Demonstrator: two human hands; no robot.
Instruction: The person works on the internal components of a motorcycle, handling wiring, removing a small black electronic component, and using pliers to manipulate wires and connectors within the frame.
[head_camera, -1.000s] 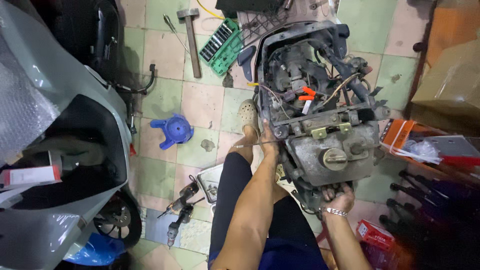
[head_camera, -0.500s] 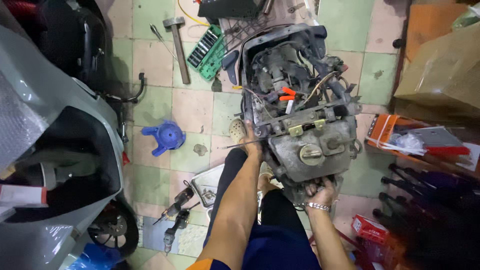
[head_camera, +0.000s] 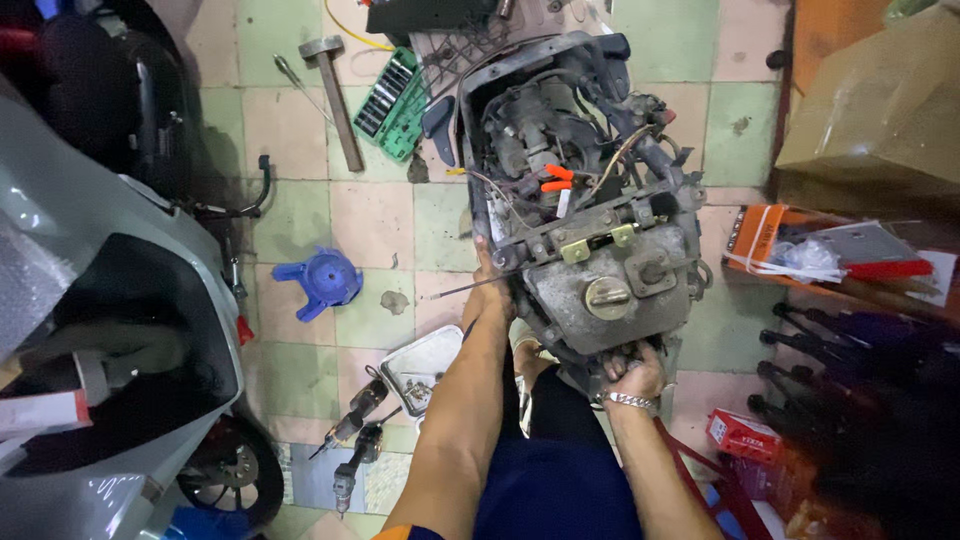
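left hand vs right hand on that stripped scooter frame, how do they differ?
The left hand rests on the side of the stripped scooter frame, beside a thin rod; the right hand grips its near bottom edge, under the tank. The right hand's wrist carries a metal bracelet; the left hand's wrist is bare. The left hand reaches farther out than the right hand. Both are bare and touch the frame.

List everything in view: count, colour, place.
stripped scooter frame: 1, grey-black, centre top
fuel tank: 1, dull grey, on the frame's near end
hammer: 1, grey, floor upper left
socket set: 1, green case, beside hammer
blue plastic part: 1, floor left of centre
metal tray: 1, silver, floor by left arm
power drills: 2, dark, bottom left
grey scooter: 1, far left
left hand: on frame's left side
right hand: bracelet, under tank, fingers hidden
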